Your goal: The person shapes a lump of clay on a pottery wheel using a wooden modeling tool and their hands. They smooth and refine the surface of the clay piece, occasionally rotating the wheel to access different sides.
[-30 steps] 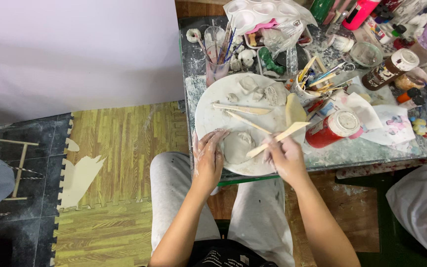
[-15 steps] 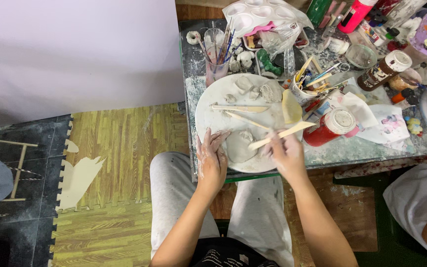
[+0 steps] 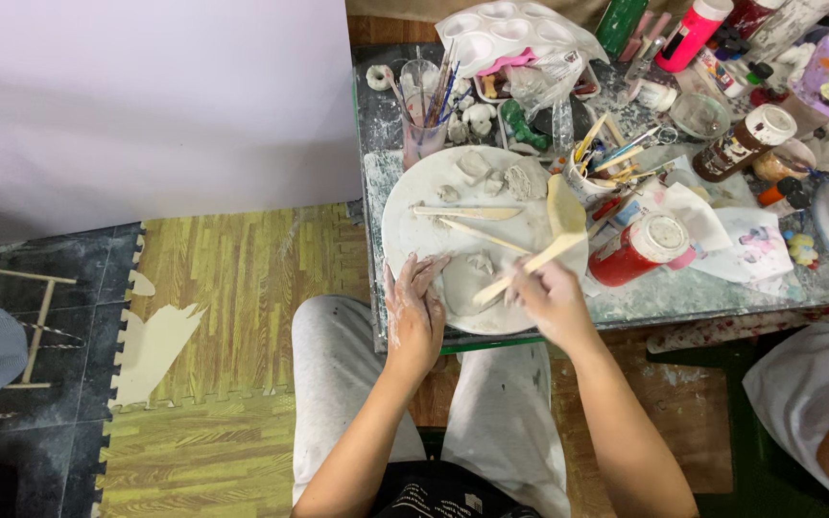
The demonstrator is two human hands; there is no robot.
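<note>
Clay point(image 3: 467, 280) on board point(image 3: 414, 225): left hand point(image 3: 414, 309) fingers flat against it; right hand point(image 3: 551, 299) fingers grip spatula point(image 3: 539, 251) touching it.

The scene is lit evenly and brightly from above, and no hard shadows are seen. Only a soft shadow is cast under the left hand point(image 3: 415, 312) on the round white clay-smeared board point(image 3: 414, 216). To the left of this hand, the large pale wall panel point(image 3: 146, 105) is overexposed to a flat lilac white without detail. Small glare spots are seen on the glossy marbled tabletop point(image 3: 722, 293) right of the right hand point(image 3: 551, 297). Focus is sharp near both hands. Things far beyond the hands are stretched slightly by wide-angle distortion at the upper right corner.
</note>
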